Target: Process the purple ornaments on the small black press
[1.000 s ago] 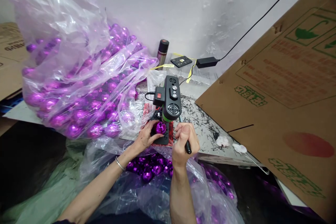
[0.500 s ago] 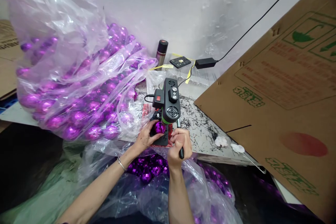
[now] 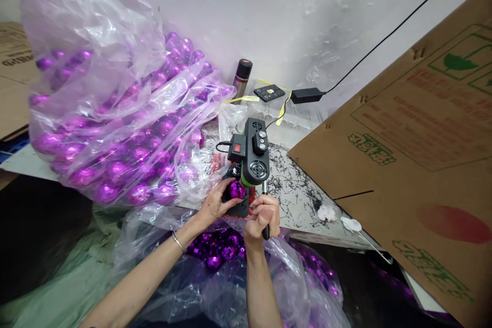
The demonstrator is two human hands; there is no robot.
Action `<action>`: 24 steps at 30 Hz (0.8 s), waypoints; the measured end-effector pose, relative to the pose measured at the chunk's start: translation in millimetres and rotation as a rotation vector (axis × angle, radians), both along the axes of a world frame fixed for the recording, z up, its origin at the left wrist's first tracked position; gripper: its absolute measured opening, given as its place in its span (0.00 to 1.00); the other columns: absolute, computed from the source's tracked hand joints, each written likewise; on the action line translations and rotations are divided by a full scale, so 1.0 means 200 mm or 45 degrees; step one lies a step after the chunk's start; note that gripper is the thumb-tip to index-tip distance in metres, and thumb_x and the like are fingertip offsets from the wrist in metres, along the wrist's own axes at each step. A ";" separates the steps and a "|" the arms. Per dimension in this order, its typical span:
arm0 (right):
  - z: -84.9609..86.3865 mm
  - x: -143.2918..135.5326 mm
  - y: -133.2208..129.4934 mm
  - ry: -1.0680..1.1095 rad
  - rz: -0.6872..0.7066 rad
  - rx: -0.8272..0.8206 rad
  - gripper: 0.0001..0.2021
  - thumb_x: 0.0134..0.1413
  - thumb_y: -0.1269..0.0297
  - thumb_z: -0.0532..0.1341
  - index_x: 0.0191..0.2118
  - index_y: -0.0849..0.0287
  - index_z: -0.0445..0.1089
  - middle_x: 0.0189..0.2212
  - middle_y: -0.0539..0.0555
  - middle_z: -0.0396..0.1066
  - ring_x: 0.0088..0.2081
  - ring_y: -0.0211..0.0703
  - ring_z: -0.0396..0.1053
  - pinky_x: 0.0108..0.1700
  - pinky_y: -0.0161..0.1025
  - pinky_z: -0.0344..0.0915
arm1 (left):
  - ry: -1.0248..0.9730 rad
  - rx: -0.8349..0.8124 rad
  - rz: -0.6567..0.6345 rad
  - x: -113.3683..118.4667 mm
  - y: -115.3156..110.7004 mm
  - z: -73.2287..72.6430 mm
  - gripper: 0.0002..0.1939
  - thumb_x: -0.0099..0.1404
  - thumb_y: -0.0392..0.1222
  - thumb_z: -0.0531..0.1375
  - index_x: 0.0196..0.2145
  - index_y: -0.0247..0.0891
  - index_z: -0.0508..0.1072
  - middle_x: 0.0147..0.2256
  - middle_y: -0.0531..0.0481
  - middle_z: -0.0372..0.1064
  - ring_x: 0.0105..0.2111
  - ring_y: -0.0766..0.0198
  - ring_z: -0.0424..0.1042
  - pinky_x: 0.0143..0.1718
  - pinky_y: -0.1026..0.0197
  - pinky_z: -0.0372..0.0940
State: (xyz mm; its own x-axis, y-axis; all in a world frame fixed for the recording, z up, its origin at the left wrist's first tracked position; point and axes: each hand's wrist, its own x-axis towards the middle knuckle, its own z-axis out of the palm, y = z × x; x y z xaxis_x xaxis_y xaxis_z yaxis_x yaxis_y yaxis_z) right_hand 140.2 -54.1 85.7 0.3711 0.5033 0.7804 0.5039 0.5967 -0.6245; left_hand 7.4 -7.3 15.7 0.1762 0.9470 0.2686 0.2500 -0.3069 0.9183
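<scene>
A small black bench machine with round vents and a red switch stands on the table. Under its head, my left hand grips a shiny purple faceted ball between thumb and fingers, over the machine's black base. My right hand is wrapped round the machine's lever, whose metal rod rises beside the head; the black handle end shows below the fist. The exact contact between head and ball is hidden. In front of the table lie more purple balls in an open clear plastic bag.
A big clear bag of purple balls fills the left side. Behind the machine are a bottle, a black phone-like slab and a power adapter. A cardboard box leans at right; black bristle-like scraps litter the tabletop.
The view has shifted slightly, so the scene sits a little further right and lower. Both hands keep their grips on the ball and the lever.
</scene>
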 end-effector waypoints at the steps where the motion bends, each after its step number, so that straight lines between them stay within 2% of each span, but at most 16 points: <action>1: 0.00 0.00 0.00 0.015 0.001 0.003 0.19 0.78 0.59 0.51 0.30 0.51 0.63 0.29 0.49 0.66 0.29 0.42 0.66 0.38 0.47 0.68 | 0.000 0.002 -0.004 0.00 0.00 0.00 0.30 0.67 0.56 0.73 0.61 0.43 0.77 0.56 0.39 0.81 0.58 0.44 0.81 0.63 0.42 0.75; 6: -0.02 -0.01 0.01 0.108 0.053 0.038 0.19 0.77 0.61 0.52 0.30 0.52 0.63 0.28 0.49 0.66 0.28 0.42 0.66 0.37 0.47 0.66 | 0.010 0.004 -0.010 0.00 0.00 0.00 0.29 0.68 0.55 0.72 0.62 0.42 0.77 0.57 0.38 0.81 0.58 0.44 0.81 0.63 0.42 0.75; 12: -0.02 -0.01 0.02 0.094 0.038 0.063 0.19 0.76 0.62 0.52 0.29 0.52 0.63 0.28 0.49 0.66 0.28 0.43 0.65 0.38 0.49 0.65 | 0.005 -0.008 -0.004 0.00 0.00 -0.01 0.30 0.67 0.56 0.73 0.62 0.43 0.77 0.57 0.39 0.82 0.58 0.44 0.81 0.64 0.41 0.74; 19: -0.03 -0.02 0.02 0.061 -0.017 0.055 0.20 0.78 0.62 0.50 0.28 0.53 0.62 0.27 0.47 0.65 0.28 0.40 0.66 0.36 0.44 0.64 | -0.004 0.003 0.004 0.01 -0.01 -0.02 0.30 0.67 0.56 0.73 0.62 0.43 0.77 0.58 0.39 0.81 0.59 0.44 0.81 0.64 0.42 0.74; 24: -0.03 -0.03 0.04 0.101 0.007 0.112 0.20 0.78 0.63 0.50 0.28 0.53 0.63 0.27 0.46 0.65 0.28 0.40 0.66 0.36 0.43 0.64 | -0.010 0.000 0.012 0.02 0.00 -0.03 0.30 0.68 0.55 0.73 0.63 0.44 0.76 0.59 0.39 0.81 0.60 0.44 0.80 0.65 0.41 0.74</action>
State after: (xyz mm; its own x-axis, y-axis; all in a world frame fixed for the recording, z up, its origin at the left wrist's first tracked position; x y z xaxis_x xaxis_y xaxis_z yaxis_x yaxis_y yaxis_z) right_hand 135.0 -46.2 79.5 0.4310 0.4361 0.7900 0.4514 0.6538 -0.6072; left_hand 11.3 -7.9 10.0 0.1655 0.9487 0.2695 0.2458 -0.3043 0.9203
